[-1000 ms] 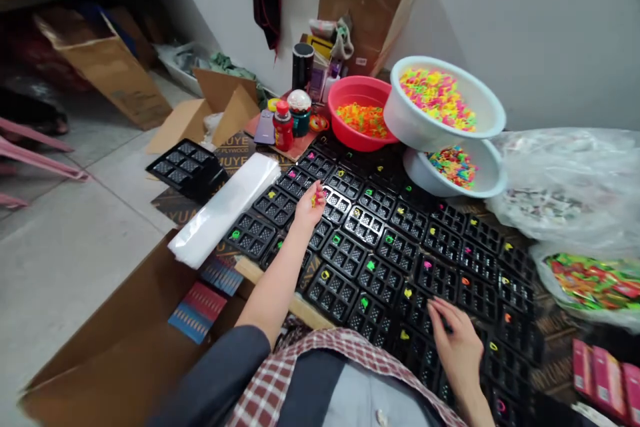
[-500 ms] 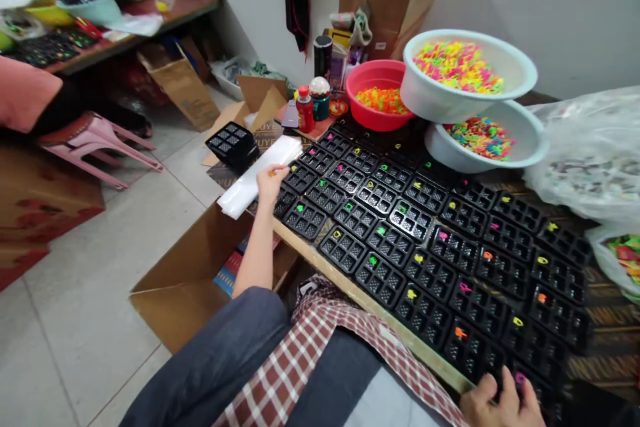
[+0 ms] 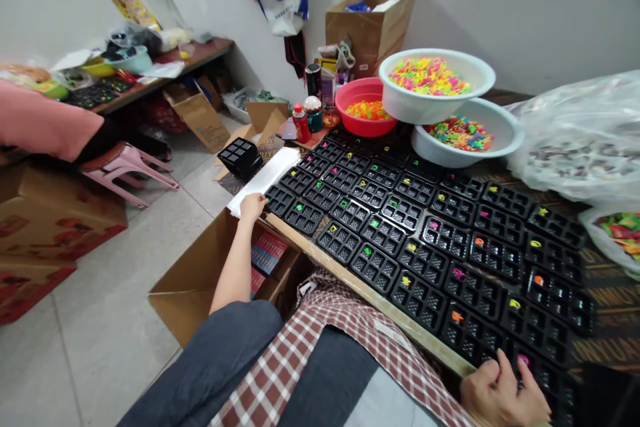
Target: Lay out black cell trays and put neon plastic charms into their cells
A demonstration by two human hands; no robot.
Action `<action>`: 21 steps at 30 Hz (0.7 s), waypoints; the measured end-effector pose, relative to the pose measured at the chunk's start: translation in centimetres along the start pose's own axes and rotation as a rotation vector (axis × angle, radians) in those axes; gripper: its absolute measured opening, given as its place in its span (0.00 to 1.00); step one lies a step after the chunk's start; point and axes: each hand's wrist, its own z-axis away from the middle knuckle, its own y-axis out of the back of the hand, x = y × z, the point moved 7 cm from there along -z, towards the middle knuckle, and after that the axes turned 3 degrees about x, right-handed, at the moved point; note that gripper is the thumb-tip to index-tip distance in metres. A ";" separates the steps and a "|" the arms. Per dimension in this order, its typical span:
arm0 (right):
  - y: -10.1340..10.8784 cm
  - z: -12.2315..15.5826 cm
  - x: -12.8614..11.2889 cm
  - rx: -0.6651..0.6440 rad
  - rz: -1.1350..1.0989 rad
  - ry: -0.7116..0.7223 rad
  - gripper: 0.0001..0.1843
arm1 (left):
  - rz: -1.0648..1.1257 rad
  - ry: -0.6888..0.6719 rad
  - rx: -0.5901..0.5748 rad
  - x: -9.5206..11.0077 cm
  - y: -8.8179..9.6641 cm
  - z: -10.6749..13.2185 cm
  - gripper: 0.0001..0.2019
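Observation:
Rows of black plastic trays [image 3: 400, 213] with square compartments cover the tabletop, most with one small coloured plastic piece in a corner compartment. At the left end, my left hand [image 3: 253, 205] is closed in a pinch at the edge of a tray [image 3: 279, 200], a tiny green piece [image 3: 267, 201] showing at its fingertips. My right hand [image 3: 505, 392] is curled over a tray at the near right corner, beside a pink ring-like piece [image 3: 523, 361]. What its fingers hold, if anything, is hidden.
White plastic sheets [image 3: 270, 177] and stacked black trays [image 3: 240, 157] lie at the left. A red basin [image 3: 363, 123] and two pale basins [image 3: 395, 103] of coloured pieces stand behind. Below is an open carton [image 3: 185, 280]. A person in pink [image 3: 50, 120] sits far left.
The view has shifted. My left hand has moved from the upper left tray down and toward me to the tray at the near left corner. My right hand stays over the same corner.

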 end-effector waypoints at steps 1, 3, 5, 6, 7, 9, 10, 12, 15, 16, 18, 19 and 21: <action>0.0 0.0 0.0 0.011 0.000 -0.010 0.24 | 0.016 0.005 0.004 0.1 0.1 -0.1 0.04; 0.0 0.0 0.1 0.018 0.006 -0.026 0.24 | 0.061 0.028 0.019 0.2 0.3 -0.5 0.04; 0.0 -0.1 0.1 0.024 0.017 -0.030 0.23 | 0.119 0.063 0.037 0.4 0.4 -0.8 0.03; 0.0 -0.1 0.1 0.019 0.021 -0.024 0.22 | 0.152 0.084 0.045 0.6 0.3 -1.0 0.03; 0.1 -0.2 0.0 0.018 0.026 -0.015 0.22 | 0.188 0.105 0.052 0.8 0.3 -1.2 0.02; 0.2 -0.3 -0.1 0.025 0.039 0.010 0.20 | 0.267 0.150 0.065 1.3 0.2 -1.2 0.03; 0.2 -0.3 -0.3 0.034 0.044 0.028 0.20 | 0.313 0.170 0.073 1.6 0.3 -1.2 0.04; 0.2 -0.2 -0.5 0.055 0.050 0.074 0.18 | 0.424 0.204 0.091 2.6 0.6 -1.0 0.07; 0.1 0.1 -1.0 0.083 0.058 0.131 0.17 | 0.648 0.249 0.084 4.8 0.6 -1.2 0.08; 0.1 0.2 -1.1 0.093 0.064 0.147 0.17 | 0.739 0.267 0.058 5.9 0.3 -1.4 0.07; 0.1 0.3 -1.5 0.100 0.069 0.178 0.17 | 0.931 0.310 -0.031 8.7 -0.8 -1.9 0.06; 0.1 0.3 -1.7 0.095 0.057 0.192 0.18 | 1.025 0.336 -0.089 10.3 -1.6 -2.1 0.05; 0.3 -0.1 -1.7 0.082 0.016 0.193 0.20 | 1.197 0.400 -0.210 14.2 -3.5 -2.0 0.07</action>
